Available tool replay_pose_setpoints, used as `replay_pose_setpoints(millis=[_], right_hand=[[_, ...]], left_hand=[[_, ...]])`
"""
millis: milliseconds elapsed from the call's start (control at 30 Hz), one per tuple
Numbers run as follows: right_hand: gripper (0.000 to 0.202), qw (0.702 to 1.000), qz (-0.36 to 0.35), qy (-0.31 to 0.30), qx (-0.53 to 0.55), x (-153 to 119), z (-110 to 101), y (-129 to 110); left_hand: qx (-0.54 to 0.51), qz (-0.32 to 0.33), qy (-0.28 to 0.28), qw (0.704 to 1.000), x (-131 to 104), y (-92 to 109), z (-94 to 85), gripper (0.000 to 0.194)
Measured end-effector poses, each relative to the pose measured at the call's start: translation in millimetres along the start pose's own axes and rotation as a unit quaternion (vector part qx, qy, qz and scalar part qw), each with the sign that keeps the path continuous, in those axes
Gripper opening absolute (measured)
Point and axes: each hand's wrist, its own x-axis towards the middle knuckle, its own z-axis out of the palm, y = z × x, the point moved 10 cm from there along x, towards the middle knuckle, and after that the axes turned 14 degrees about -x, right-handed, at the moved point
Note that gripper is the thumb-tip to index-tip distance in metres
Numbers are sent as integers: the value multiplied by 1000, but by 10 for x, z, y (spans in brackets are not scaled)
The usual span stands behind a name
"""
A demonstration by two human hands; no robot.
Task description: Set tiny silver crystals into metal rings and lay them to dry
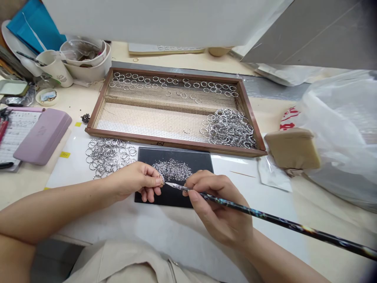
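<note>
L hand (136,180): thumb & forefinger clamped on tiny silvery piece (161,179), mostly hidden, over black rect. mat (204,158) w/ heap of tiny silvery bits (173,169). R hand (225,204): fingers clamped round slim glossy black pen-like tool (279,221), tip by L fingertips. Thin silvery metal rings (110,155) L of mat; brown wood-framed mesh tray (132,137) behind.

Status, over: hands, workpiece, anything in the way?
Left hand pinching small piece, mostly hidden. Right hand gripping pen-like tool, tip at the piece, contact unclear. Tiny shiny bits heaped on black mat. Nothing seen blocking the tip.
</note>
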Motion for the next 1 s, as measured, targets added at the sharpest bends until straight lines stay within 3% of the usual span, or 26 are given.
replay_pose_setpoints(millis=[1000], right_hand=[[19, 1000, -2, -3, 4, -9, 19, 19]], left_hand=[[2, 0, -6, 1000, -7, 4, 9, 23]])
